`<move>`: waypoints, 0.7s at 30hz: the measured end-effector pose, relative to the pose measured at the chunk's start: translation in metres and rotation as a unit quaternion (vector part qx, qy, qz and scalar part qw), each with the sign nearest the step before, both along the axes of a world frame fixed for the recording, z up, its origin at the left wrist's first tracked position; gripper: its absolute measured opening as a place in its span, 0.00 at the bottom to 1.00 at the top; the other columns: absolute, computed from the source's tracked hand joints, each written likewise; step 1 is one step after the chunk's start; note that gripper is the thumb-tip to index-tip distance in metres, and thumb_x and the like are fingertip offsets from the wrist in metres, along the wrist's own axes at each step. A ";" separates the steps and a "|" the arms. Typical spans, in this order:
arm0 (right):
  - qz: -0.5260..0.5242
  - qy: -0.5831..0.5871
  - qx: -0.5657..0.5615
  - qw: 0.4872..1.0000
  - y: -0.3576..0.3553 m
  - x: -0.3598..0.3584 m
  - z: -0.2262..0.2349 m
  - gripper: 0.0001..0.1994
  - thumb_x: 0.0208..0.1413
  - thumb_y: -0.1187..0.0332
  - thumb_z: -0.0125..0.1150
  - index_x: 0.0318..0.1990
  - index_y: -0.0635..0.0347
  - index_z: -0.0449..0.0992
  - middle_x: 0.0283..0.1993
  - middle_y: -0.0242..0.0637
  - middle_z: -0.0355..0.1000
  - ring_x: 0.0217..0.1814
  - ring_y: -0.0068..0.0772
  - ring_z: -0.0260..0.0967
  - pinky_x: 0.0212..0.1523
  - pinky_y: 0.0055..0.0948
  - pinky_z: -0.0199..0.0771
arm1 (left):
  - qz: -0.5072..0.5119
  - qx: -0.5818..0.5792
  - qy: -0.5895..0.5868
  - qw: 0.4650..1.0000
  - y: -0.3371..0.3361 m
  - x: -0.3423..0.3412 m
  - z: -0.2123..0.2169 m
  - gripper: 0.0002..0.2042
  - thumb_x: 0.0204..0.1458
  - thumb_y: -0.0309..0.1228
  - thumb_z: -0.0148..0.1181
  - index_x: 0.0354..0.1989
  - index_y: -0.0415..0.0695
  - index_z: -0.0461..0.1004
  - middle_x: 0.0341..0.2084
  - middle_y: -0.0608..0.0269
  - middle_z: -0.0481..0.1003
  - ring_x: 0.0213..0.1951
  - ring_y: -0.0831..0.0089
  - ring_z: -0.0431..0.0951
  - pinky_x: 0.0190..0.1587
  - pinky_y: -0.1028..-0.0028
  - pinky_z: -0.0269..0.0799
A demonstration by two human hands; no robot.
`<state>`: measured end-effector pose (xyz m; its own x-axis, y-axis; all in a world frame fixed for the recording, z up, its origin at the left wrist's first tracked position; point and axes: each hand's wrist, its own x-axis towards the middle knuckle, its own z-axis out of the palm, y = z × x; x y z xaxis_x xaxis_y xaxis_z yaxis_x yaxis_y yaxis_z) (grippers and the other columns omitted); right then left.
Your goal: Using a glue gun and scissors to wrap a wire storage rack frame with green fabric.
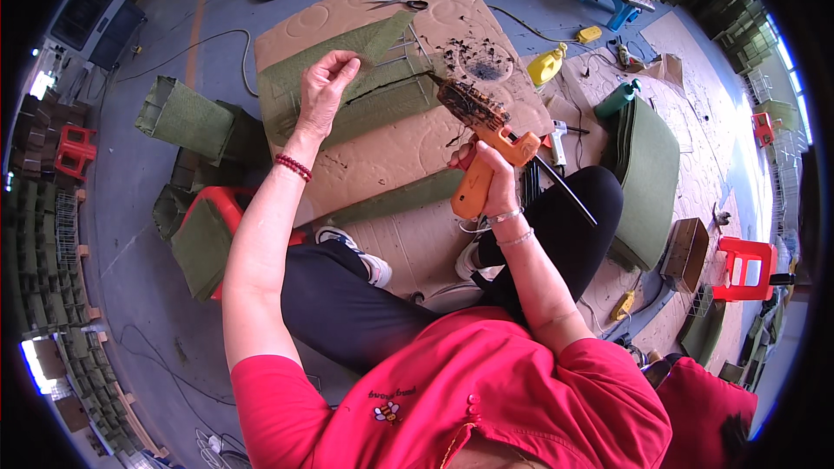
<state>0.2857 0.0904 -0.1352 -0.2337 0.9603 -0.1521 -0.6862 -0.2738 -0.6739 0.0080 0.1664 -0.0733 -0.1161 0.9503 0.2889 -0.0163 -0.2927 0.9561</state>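
Note:
My left hand [326, 91] is closed in a pinch at the lifted edge of a textured green sheet [369, 39] on the work board. Part of a thin wire frame [401, 54] shows by the raised flap, and a dark line of glue crosses the green below. In my right hand [493, 175] is an orange glue gun [473, 187], its front crusted with dark residue. Its nozzle points left at the green material. A dark glue stick [569, 193] juts from the gun's back.
Black-handled scissors [408, 0] lie at the board's far edge. Dark glue crumbs [478, 59] dot the cardboard-topped board [347, 175]. To the right are a yellow bottle [546, 65], a green bottle [618, 97] and stacked green sheets [647, 182]. A red stool [745, 269] stands farther right.

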 end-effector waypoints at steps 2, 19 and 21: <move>0.005 0.001 0.002 1.000 0.000 -0.002 -0.003 0.12 0.54 0.65 0.54 0.41 0.63 0.66 0.30 0.41 0.69 0.36 0.42 0.69 0.43 0.38 0.69 | -0.005 -0.003 -0.006 1.000 0.001 -0.001 -0.001 0.06 0.54 0.26 0.61 0.39 0.42 0.77 0.30 0.75 0.74 0.33 0.88 0.69 0.39 0.86 0.64; -0.005 0.028 -0.001 1.000 0.002 0.002 0.001 0.11 0.54 0.64 0.54 0.39 0.61 0.66 0.30 0.41 0.68 0.35 0.42 0.69 0.41 0.38 0.69 | 0.001 -0.001 -0.010 1.000 -0.001 0.000 0.000 0.06 0.54 0.26 0.61 0.39 0.42 0.77 0.30 0.75 0.74 0.33 0.88 0.69 0.39 0.86 0.64; -0.011 0.024 0.002 1.000 0.002 0.004 0.003 0.11 0.54 0.64 0.54 0.39 0.62 0.66 0.30 0.41 0.68 0.35 0.42 0.69 0.41 0.37 0.70 | 0.001 0.000 -0.016 1.000 -0.001 0.000 -0.001 0.06 0.54 0.26 0.61 0.39 0.42 0.77 0.30 0.75 0.74 0.33 0.89 0.69 0.39 0.86 0.64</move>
<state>0.2898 0.0920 -0.1327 -0.2190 0.9659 -0.1379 -0.7238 -0.2556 -0.6410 0.0079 0.1650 -0.0741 -0.1272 0.9498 0.2858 -0.0467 -0.2935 0.9548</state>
